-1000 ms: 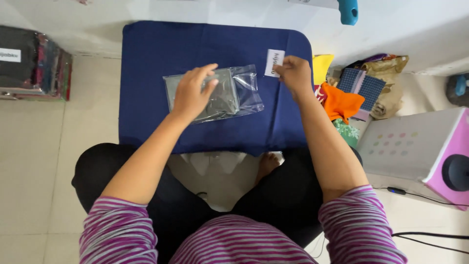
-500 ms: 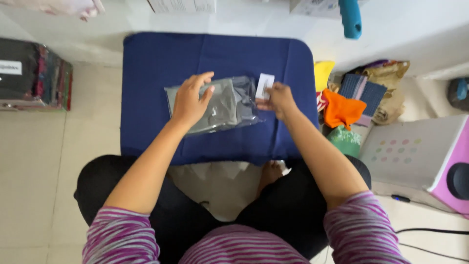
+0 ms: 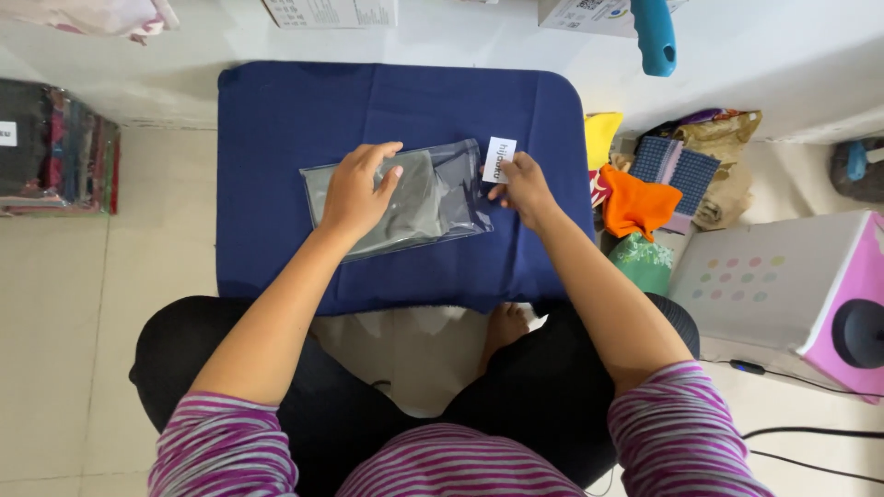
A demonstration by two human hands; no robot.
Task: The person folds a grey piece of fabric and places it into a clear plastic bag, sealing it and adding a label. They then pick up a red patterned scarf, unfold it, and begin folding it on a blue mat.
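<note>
A clear plastic bag holding dark cloth lies mid-bench. The left hand presses flat and open on it. The right hand, pinching a small white card, has moved in from the bench's right edge to the bag's right end.

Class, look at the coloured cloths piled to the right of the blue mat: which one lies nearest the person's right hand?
The orange cloth, beside the mat's right edge.

The left hand is covering part of the clear bag; top-edge boxes are being cut off.
</note>
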